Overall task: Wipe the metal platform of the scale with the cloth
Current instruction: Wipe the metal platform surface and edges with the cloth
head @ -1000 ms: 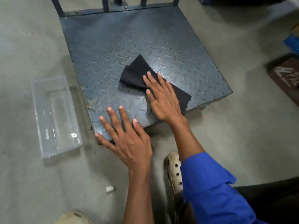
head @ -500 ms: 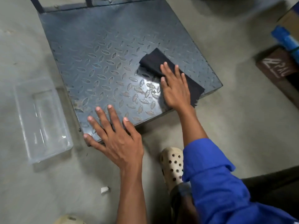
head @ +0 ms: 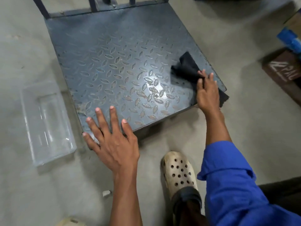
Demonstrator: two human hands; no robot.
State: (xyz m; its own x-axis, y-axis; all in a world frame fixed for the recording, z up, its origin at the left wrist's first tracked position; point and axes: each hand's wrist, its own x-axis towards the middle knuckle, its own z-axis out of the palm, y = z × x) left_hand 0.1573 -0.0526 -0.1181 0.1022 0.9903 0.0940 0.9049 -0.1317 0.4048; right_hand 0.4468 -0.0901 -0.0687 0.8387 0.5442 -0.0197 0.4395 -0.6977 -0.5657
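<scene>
The scale's metal platform [head: 117, 62] is a dark blue-grey checker plate lying low on the concrete floor. A black cloth [head: 187, 67] lies at its near right corner, with one end hanging over the edge. My right hand [head: 207, 93] presses flat on the cloth, fingers together and pointing away from me. My left hand [head: 110, 139] rests with spread fingers on the platform's near left corner and holds nothing. A shiny streak shows on the plate left of the cloth.
A clear plastic tub [head: 47, 123] sits on the floor left of the platform. My foot in a beige clog [head: 179, 173] stands near the front edge. A brown box [head: 283, 74] and blue items [head: 290, 39] lie at the right. Upright frame bars [head: 94, 4] rise behind the platform.
My right hand has slid the cloth from the middle of the platform to its near right corner, and part of the cloth now hangs off the edge. My left hand stays on the left corner.
</scene>
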